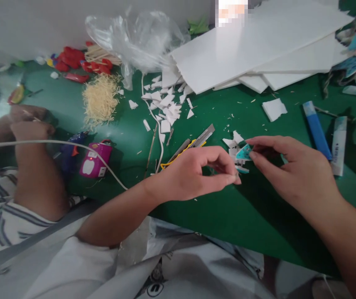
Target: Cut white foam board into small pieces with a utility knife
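Note:
My right hand [293,170] pinches a small turquoise triangular piece [244,153] with dark specks between thumb and fingertips. Just left of it, my left hand [201,172] is closed in a pinch, thumb against fingertips; what it holds, if anything, I cannot make out. White foam scraps [233,139] lie under and behind the turquoise piece, and another turquoise-edged bit [242,169] sits just below it. A yellow utility knife [201,139] with its blade out rests on the green table [215,220], partly hidden behind my left hand.
White foam boards [252,45] are stacked at the back, beside foam offcuts [168,106] and a clear plastic bag [146,37]. Right stand blue [316,128] and white [340,145] slim cases. A purple box [96,160] with a cable and another person's hands [31,122] are left.

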A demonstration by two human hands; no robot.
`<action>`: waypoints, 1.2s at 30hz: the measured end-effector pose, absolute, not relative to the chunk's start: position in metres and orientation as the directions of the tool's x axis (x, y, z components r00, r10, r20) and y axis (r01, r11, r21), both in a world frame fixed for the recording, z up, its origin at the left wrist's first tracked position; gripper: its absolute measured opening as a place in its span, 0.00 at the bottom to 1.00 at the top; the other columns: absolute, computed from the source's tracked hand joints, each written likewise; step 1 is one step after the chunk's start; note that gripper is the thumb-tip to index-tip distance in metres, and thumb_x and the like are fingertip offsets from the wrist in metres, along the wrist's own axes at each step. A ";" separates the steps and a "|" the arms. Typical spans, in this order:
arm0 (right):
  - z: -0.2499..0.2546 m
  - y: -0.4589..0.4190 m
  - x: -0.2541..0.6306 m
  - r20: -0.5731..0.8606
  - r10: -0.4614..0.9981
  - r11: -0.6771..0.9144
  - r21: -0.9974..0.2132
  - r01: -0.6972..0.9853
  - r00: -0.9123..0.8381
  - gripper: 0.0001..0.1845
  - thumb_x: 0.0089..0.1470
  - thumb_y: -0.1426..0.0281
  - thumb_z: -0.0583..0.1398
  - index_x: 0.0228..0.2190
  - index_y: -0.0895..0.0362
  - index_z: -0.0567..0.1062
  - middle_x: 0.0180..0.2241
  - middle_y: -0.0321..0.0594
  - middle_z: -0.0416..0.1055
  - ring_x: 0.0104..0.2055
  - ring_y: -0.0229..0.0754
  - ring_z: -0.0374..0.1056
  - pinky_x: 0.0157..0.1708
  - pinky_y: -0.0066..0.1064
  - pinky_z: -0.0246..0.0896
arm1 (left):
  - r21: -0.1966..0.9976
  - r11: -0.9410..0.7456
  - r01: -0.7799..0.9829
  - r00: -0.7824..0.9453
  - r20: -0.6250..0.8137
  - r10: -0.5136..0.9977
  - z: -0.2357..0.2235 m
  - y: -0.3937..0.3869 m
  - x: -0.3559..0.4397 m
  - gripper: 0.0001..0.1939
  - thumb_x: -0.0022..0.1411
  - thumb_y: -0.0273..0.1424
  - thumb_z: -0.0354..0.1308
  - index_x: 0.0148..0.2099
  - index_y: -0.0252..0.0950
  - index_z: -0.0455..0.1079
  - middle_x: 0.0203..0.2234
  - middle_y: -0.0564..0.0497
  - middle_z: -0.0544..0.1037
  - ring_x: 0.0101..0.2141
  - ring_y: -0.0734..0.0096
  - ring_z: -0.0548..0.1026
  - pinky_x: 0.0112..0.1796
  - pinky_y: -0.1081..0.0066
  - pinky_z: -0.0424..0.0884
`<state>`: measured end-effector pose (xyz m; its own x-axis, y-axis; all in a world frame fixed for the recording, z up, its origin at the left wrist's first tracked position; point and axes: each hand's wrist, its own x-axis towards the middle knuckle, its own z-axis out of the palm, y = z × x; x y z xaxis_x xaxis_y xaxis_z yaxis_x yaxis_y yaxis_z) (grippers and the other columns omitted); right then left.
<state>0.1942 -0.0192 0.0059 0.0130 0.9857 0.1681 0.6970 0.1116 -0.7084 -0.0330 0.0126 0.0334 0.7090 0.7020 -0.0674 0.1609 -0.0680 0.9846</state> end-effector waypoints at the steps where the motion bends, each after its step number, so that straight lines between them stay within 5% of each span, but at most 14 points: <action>1: 0.004 -0.019 0.195 0.176 0.984 0.124 -0.703 0.700 0.002 0.09 0.54 0.68 0.63 0.37 0.48 0.82 0.30 0.37 0.79 0.31 0.43 0.75 0.30 0.36 0.71 | 0.991 0.060 0.116 0.671 -0.123 0.731 0.033 0.012 -0.031 0.05 0.64 0.23 0.60 0.35 0.37 0.69 0.32 0.49 0.83 0.34 0.71 0.82 0.35 0.71 0.77; 7: 0.006 -0.020 0.195 0.216 0.974 0.194 -0.646 0.738 -0.067 0.09 0.56 0.68 0.62 0.39 0.47 0.81 0.38 0.40 0.81 0.39 0.49 0.77 0.38 0.44 0.74 | 0.916 0.391 -0.094 0.575 -0.271 0.772 0.020 0.011 -0.022 0.06 0.59 0.25 0.63 0.33 0.36 0.68 0.21 0.57 0.76 0.19 0.80 0.72 0.23 0.76 0.70; 12: 0.019 -0.028 0.189 0.300 0.946 0.303 -0.682 0.666 -0.124 0.12 0.56 0.69 0.64 0.43 0.46 0.80 0.44 0.39 0.82 0.46 0.49 0.78 0.45 0.42 0.75 | 0.924 0.367 -0.106 0.525 -0.262 0.810 0.018 0.011 -0.020 0.07 0.58 0.25 0.66 0.35 0.36 0.70 0.23 0.57 0.78 0.16 0.85 0.66 0.19 0.78 0.64; 23: 0.018 -0.030 0.184 0.446 0.831 0.552 -0.596 0.583 -0.331 0.15 0.59 0.78 0.61 0.44 0.49 0.77 0.36 0.36 0.82 0.35 0.39 0.79 0.35 0.29 0.76 | 0.875 0.470 -0.119 0.594 -0.316 0.740 0.019 0.009 -0.016 0.08 0.57 0.28 0.67 0.37 0.35 0.70 0.24 0.56 0.77 0.16 0.84 0.66 0.18 0.77 0.61; 30: 0.023 -0.034 0.183 0.462 0.834 0.546 -0.620 0.563 -0.301 0.14 0.60 0.79 0.61 0.42 0.48 0.78 0.32 0.34 0.82 0.31 0.36 0.77 0.30 0.26 0.73 | 0.929 0.368 -0.047 0.536 -0.287 0.794 0.023 0.008 -0.014 0.06 0.54 0.25 0.64 0.36 0.34 0.72 0.21 0.59 0.67 0.23 0.80 0.63 0.25 0.77 0.60; 36: 0.025 -0.035 0.183 0.388 0.886 0.462 -0.699 0.546 -0.254 0.17 0.60 0.80 0.60 0.44 0.47 0.78 0.35 0.32 0.83 0.30 0.35 0.77 0.28 0.25 0.71 | 0.930 0.359 0.084 0.528 -0.347 0.776 0.027 0.003 -0.011 0.09 0.57 0.35 0.67 0.36 0.34 0.75 0.19 0.60 0.62 0.21 0.80 0.58 0.22 0.76 0.53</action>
